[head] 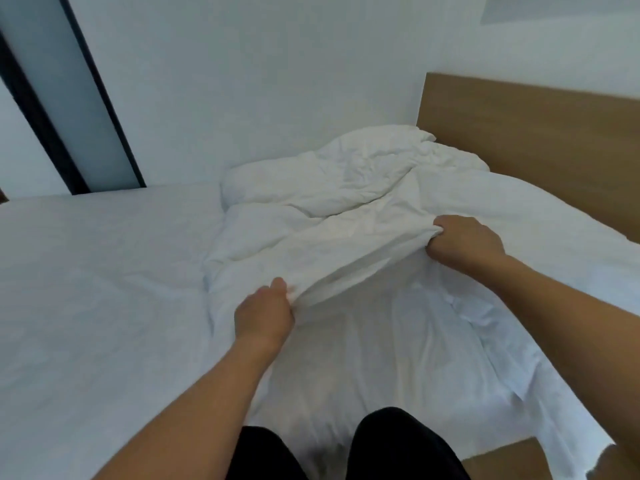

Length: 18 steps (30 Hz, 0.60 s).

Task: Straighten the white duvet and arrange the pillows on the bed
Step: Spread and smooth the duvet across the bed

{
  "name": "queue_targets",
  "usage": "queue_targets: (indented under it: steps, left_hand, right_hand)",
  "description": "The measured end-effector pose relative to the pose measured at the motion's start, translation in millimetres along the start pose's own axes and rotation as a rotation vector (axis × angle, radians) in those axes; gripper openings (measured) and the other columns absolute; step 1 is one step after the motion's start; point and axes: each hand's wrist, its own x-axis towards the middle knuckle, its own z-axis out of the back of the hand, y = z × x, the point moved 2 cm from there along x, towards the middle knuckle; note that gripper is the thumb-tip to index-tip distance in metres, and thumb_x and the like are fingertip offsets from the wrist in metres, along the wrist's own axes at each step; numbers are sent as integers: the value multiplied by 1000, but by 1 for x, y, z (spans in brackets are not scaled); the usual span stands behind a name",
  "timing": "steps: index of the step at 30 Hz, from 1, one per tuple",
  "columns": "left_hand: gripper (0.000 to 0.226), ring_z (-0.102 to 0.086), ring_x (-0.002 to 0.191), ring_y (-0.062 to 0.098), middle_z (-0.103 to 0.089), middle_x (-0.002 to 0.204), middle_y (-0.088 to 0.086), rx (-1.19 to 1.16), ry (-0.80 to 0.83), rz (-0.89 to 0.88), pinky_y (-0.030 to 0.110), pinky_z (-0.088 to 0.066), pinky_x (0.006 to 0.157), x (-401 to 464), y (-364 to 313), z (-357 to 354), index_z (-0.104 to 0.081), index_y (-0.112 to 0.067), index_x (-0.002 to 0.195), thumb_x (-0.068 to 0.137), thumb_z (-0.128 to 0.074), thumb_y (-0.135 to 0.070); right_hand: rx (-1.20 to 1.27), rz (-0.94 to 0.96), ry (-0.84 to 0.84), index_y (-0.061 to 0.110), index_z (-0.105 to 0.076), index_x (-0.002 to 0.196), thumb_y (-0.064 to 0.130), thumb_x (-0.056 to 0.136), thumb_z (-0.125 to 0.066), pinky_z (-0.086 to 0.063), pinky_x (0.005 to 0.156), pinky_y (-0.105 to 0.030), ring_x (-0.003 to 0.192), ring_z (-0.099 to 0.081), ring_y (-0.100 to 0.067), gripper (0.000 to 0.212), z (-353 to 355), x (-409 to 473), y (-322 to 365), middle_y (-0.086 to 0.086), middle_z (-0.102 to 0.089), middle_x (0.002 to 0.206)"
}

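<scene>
The white duvet [346,209] lies crumpled in a heap in the middle and far part of the bed, near the wooden headboard. My left hand [265,311] grips a fold of its near edge. My right hand [464,244] grips the same edge further right, and the cloth is lifted and stretched between the two hands. A puffy white mound [381,143] at the back, beside the headboard, may be a pillow or part of the duvet; I cannot tell which.
The bed's white sheet [86,289] stretches flat to the left. A wooden headboard [536,133] stands at the right, a white wall behind. A dark-framed door or panel [69,109] is at far left. My knees in black trousers [398,445] rest on the bed's near part.
</scene>
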Motion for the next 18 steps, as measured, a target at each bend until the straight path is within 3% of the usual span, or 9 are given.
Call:
queue_targets:
  steps: [3, 6, 7, 9, 12, 15, 18]
  left_hand:
    - [8, -57, 79, 31, -62, 92, 9, 36, -232, -93, 30, -35, 63, 9, -5, 93, -47, -19, 87, 84, -48, -12]
    - [9, -48, 66, 24, -56, 76, 2, 35, -375, -192, 30, -35, 57, -16, -22, 137, -45, -20, 78, 81, -50, -13]
    - [8, -49, 67, 23, -53, 76, 0, 48, -393, -216, 30, -35, 56, -28, -24, 137, -44, -20, 80, 82, -50, -15]
    - [8, -53, 74, 23, -54, 84, -2, 106, -375, -242, 31, -35, 58, -53, -17, 117, -46, -20, 90, 83, -50, -16]
    - [24, -57, 81, 24, -57, 92, 1, 213, -180, -195, 31, -36, 62, -81, 10, 88, -52, -19, 104, 84, -46, -9]
    - [23, -62, 91, 30, -64, 102, 7, 290, -197, -204, 31, -41, 70, -74, 4, 140, -56, -21, 108, 89, -45, -14]
    - [22, -63, 91, 35, -63, 100, 13, 429, -507, -288, 33, -38, 68, -52, -45, 258, -59, -16, 105, 89, -44, -11]
  right_hand:
    - [-35, 56, -64, 20, -49, 116, 42, 85, -54, -46, 80, -38, 99, -59, -32, 39, 13, -12, 6, -10, -60, 116]
    - [-25, 469, -131, 16, -46, 135, 49, 67, -71, -42, 103, -42, 123, -50, -24, 80, 6, -48, 55, -4, -46, 143]
    - [-67, 555, -96, 13, -51, 134, 46, 68, -70, -40, 105, -39, 127, -48, -22, 76, -3, -62, 69, -3, -44, 145]
    - [-112, 487, 57, 14, -54, 127, 30, 79, -61, -46, 94, -34, 114, -58, -25, 52, -7, -87, 82, -6, -57, 130]
    - [-167, 443, 138, 18, -54, 113, 16, 84, -51, -46, 76, -32, 96, -62, -29, 29, 10, -104, 81, -8, -64, 109]
    - [-221, 565, -15, 17, -53, 104, 15, 84, -50, -47, 78, -35, 99, -60, -31, 20, 80, -89, 89, -10, -62, 106]
    - [-62, 498, -268, 18, -55, 107, 13, 84, -49, -48, 84, -39, 103, -59, -35, 24, 184, -62, 87, -14, -63, 110]
